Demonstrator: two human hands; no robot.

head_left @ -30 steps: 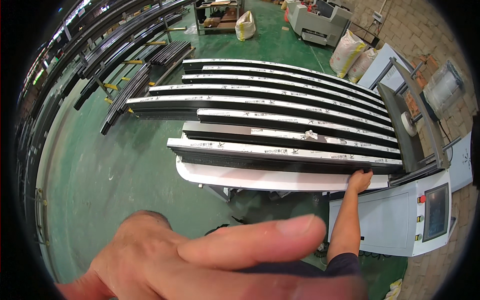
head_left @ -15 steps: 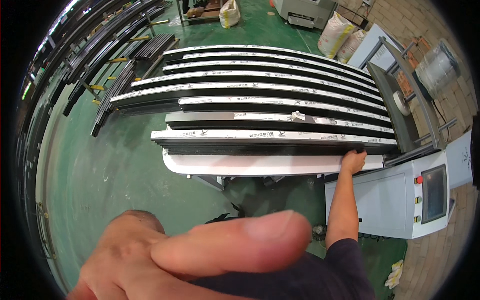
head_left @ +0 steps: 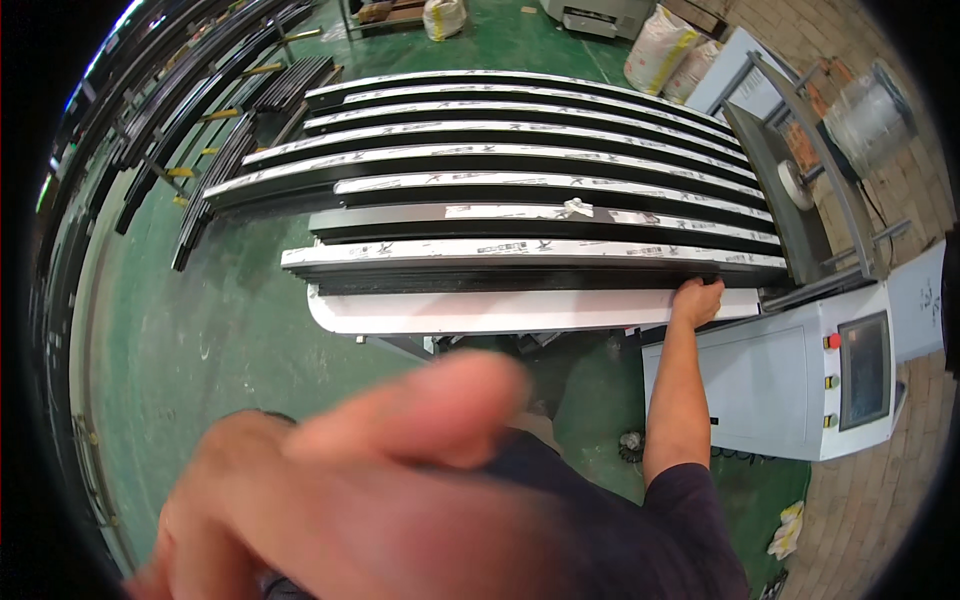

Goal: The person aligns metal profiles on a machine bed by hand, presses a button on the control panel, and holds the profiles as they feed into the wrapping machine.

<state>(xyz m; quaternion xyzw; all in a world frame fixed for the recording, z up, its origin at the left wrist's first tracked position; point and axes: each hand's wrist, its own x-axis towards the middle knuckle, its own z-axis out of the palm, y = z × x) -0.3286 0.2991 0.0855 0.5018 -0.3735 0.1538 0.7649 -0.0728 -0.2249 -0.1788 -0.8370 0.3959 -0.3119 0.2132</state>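
Observation:
My right hand (head_left: 697, 301) reaches to the right end of the nearest long black profile bar (head_left: 500, 274). Its fingers are curled against the bar's dark front side, and their tips are hidden. White printed film (head_left: 420, 252) covers the top of this bar. Large in the foreground, my left hand (head_left: 330, 490) is raised close to the camera, smeared by motion. Its thumb points right, while the other fingers are blurred or out of frame; nothing shows in it. Behind the nearest bar, several similar bars (head_left: 480, 155) lie side by side, one with a crumpled white scrap (head_left: 577, 207) on it.
A white table edge (head_left: 480, 312) runs below the bars. At the right stands a white machine cabinet (head_left: 760, 385) with a screen (head_left: 864, 372) and buttons. Racks of dark bars (head_left: 190, 130) fill the left. Sacks (head_left: 660, 48) stand at the back, on green floor.
The view has shifted slightly, so the bars sit a little higher and further left. My left hand has moved and blurred, its thumb drawn back left. My right hand stays at the bar.

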